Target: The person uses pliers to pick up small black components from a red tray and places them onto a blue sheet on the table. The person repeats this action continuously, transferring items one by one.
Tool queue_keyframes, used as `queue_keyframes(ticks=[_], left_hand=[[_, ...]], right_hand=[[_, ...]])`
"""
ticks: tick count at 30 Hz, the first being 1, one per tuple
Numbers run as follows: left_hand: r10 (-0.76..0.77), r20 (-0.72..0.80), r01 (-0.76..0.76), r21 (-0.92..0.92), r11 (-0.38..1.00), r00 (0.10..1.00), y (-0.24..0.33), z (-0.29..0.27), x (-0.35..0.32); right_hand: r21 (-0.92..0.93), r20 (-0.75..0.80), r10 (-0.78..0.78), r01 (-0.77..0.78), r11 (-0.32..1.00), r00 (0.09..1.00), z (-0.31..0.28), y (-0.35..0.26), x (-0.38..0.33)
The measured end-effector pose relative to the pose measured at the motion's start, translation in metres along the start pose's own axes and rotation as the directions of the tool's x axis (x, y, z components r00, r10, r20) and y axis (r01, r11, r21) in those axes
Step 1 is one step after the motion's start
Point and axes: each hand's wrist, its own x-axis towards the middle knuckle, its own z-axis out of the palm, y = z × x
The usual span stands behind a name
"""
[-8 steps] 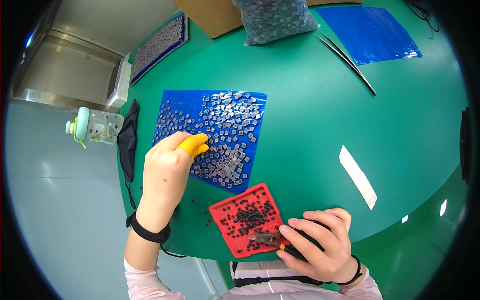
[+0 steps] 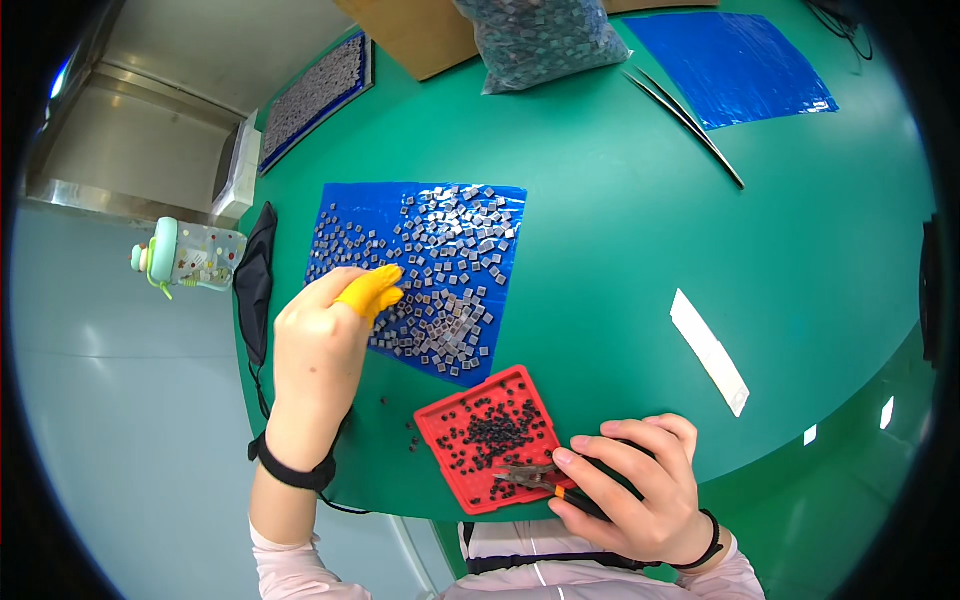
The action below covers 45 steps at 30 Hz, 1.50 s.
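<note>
My left hand (image 2: 325,325), with yellow finger cots (image 2: 372,293) on its fingertips, hovers over or touches the left part of a blue sheet (image 2: 375,195). Its fingers are pinched together, and whatever may be between them is hidden. Many small grey square pieces (image 2: 455,235) lie scattered across that sheet. My right hand (image 2: 640,490) is closed round the black and orange handles of small pliers (image 2: 535,478). The jaws of the pliers rest over a red tray (image 2: 437,440) that holds many tiny black parts (image 2: 497,430).
Tweezers (image 2: 690,125) lie near a second blue sheet (image 2: 735,70) at the far right. A bag of small pieces (image 2: 545,45) stands by cardboard (image 2: 420,40). Left are a filled panel (image 2: 315,100), a black mask (image 2: 256,285) and a bottle (image 2: 200,255). A white strip (image 2: 709,350) lies right.
My left hand has moved slightly left over the blue sheet, fingers still pinched. My right hand stays closed on the pliers above the red tray. The whole view has shifted a little.
</note>
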Motion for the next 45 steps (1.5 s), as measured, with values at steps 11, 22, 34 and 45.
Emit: queue_keyframes(ticks=[11,22,34,45], left_hand=[[-0.585,0.286,0.651,-0.298,0.699,0.759,0.051,-0.039,-0.104],[-0.682,0.145,0.664,-0.439,0.605,0.717,0.067,-0.012,-0.123],[-0.569,0.183,0.187,-0.981,-0.052,0.802,0.100,-0.004,-0.116],[-0.488,0.211,0.215,-0.975,-0.049,0.847,0.094,-0.001,-0.119]], right_hand=[[0.007,0.007,0.018,-0.018,1.000,1.000,0.001,0.002,0.001],[-0.017,0.040,0.037,-0.037,0.999,0.999,-0.002,-0.001,0.003],[0.141,0.006,0.023,-0.023,0.990,1.000,-0.005,0.000,0.002],[0.166,0.032,0.045,-0.049,0.985,0.999,-0.003,-0.003,0.002]])
